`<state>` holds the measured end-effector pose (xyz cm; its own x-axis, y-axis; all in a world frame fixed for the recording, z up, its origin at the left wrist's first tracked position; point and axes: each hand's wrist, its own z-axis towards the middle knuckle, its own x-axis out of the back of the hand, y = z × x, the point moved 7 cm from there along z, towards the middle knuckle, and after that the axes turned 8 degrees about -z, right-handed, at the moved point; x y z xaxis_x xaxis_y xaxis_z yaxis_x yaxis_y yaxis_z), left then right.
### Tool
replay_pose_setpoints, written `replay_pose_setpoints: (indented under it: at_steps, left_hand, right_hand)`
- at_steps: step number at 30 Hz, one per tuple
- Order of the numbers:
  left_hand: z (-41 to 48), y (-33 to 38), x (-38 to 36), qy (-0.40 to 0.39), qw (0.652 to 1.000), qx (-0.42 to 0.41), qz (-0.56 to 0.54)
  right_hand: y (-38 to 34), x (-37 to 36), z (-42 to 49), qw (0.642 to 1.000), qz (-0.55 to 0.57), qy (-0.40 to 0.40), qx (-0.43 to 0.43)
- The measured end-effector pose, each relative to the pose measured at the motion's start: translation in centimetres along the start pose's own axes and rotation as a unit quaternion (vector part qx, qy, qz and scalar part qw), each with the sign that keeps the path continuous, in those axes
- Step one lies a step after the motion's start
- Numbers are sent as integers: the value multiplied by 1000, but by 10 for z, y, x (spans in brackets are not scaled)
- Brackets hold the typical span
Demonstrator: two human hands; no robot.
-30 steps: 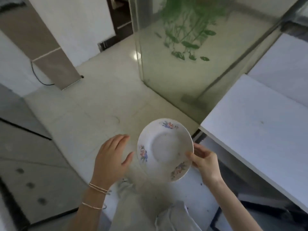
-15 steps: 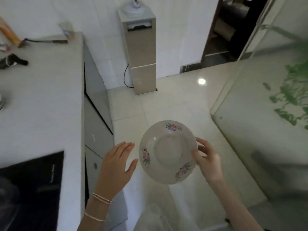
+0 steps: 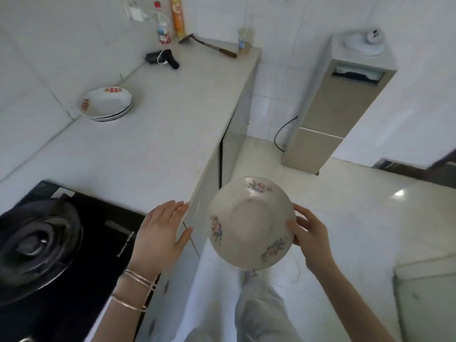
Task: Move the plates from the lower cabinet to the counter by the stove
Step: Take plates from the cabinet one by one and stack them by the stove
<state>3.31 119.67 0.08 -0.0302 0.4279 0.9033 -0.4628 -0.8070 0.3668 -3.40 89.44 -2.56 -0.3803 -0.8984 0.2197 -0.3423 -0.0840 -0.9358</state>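
A white table [image 3: 153, 134] fills the view from nine to twelve o'clock and ends at a wall. A black glass stove [image 3: 98, 243] is set into its near end at eight o'clock, with a dark glass lid [image 3: 37, 245] lying on the stove. Pale floor tiles [image 3: 345, 218] spread from three to six o'clock.

A floral-rimmed plate [image 3: 249, 225] hangs in the air at about five o'clock. It is over the floor, just off the table's front edge, and tilted so that one broad face turns towards the camera.

A stack of plates [image 3: 107, 104] with red rim marks sits on the table at ten o'clock, close to the wall and well apart from the carried plate.

The right grip [image 3: 311, 235], a bare hand, pinches the floral plate at its three o'clock rim, thumb on the near face and fingers behind. The left grip [image 3: 160, 233], with thin bangles at the wrist, is released. Its fingers are straight and it holds nothing, hovering over the table's front edge just beside the plate without touching it.

This looks like the carrying step, with the plate not yet delivered. The next move probably calls for swinging the plate towards ten o'clock over the table and levelling it. It could then go down on or beside the stack, with the free left grip steadying the far rim.
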Motion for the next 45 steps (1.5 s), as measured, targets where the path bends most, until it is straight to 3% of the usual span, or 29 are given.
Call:
replay_pose_setpoints:
  at_steps: [10, 22, 33, 37, 45]
  left_hand:
    - [129, -13, -10, 52, 988, 138, 37]
    - [213, -86, -29, 32, 969, 234, 65]
    - [278, -178, 7, 80, 937, 330, 83]
    - [283, -201, 19, 125, 902, 398, 108]
    - [285, -240, 3, 132, 829, 530, 124]
  right_hand:
    - [-80, -26, 188, 991, 3, -136, 10]
    - [-113, -106, 333, 980, 28, -193, -47]
    - [-190, -275, 433, 954, 23, -297, -41]
    - [-210, -354, 459, 939, 17, -339, -51]
    - [-229, -511, 490, 899, -15, -433, -54]
